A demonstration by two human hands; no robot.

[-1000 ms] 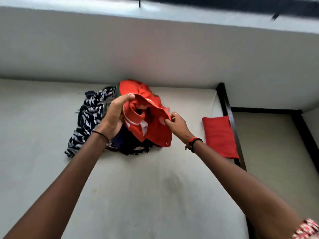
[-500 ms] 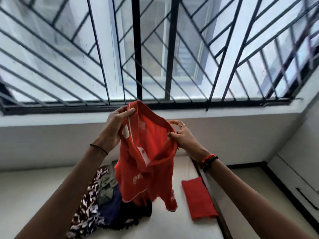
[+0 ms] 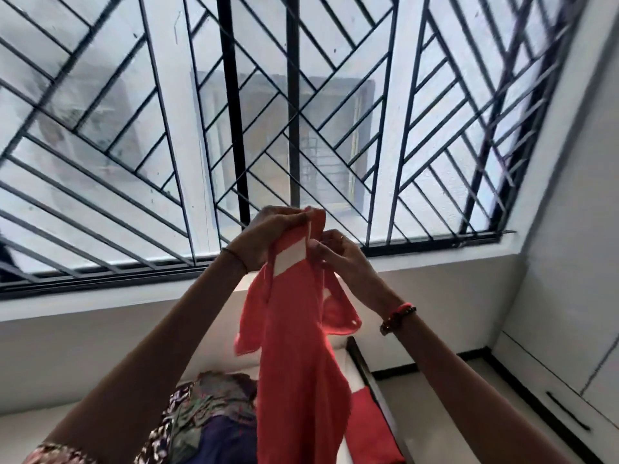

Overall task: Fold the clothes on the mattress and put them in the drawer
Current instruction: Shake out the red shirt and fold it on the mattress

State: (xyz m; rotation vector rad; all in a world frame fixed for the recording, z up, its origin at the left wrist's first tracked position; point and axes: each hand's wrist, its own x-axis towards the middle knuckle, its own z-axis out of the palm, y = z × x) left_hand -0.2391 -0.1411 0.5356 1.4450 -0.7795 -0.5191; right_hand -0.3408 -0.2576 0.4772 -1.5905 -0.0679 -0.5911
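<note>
Edges/room: mattress lies against the wall under the sill. Its right side ends at a dark bed frame rail. Bare floor lies beyond the rail, as far as a white cabinet front with a dark bar handle; cannot tell whether it is a drawer. Window grille fills the upper view with black bars, some upright and most diagonal.

Materials: red garment is thin, limp fabric with a white band near the top and pale trim on the hanging flaps. It hangs in the air in front of the sill, above the mattress. Pile of clothes sits crumpled on the mattress below: a black-and-white print, a grey-green piece and a dark blue piece. Folded red cloth lies flat at the mattress's right edge, just beside the rail.

Hands: left hand is raised, fingers curled over the garment's top edge and gripping it. Right hand is close beside it, pinching the same top edge, with a ring on one finger. A red and dark bracelet is on the right wrist.
</note>
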